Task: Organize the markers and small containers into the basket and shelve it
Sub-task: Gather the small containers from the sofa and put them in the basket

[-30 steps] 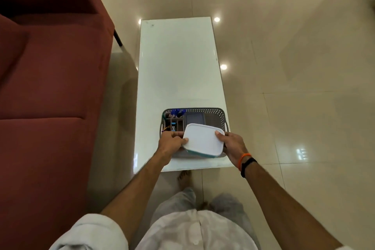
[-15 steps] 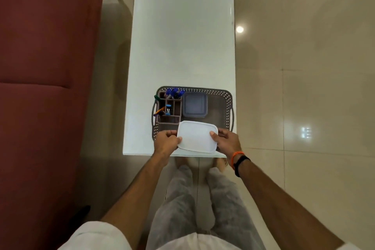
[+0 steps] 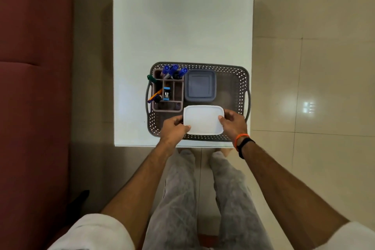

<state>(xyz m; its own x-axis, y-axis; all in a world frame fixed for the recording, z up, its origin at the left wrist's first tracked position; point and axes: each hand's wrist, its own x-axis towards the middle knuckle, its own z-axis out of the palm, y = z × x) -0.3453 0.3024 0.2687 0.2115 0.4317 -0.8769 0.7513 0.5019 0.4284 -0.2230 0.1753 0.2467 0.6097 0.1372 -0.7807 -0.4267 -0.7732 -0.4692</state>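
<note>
A grey perforated basket (image 3: 240, 87) with side handles sits at the near end of a white table (image 3: 182, 16). In its left part stands a brown divided organizer (image 3: 172, 105) with blue-capped markers (image 3: 174, 69), an orange pen and a small blue item. A grey lidded container (image 3: 200, 85) lies in the middle. My left hand (image 3: 172, 131) and my right hand (image 3: 233, 123) grip the two short ends of a white-lidded container (image 3: 203, 119) at the basket's near side. Whether it rests on the basket floor is hidden.
A dark red sofa (image 3: 30, 87) runs along the left, with a narrow floor gap beside the table. Glossy beige tiles (image 3: 314, 67) lie to the right. My legs stand just in front of the table's near edge.
The camera has tilted down and come closer over the basket. The white-lidded container, held in both hands, has sunk lower into the basket's near side.
</note>
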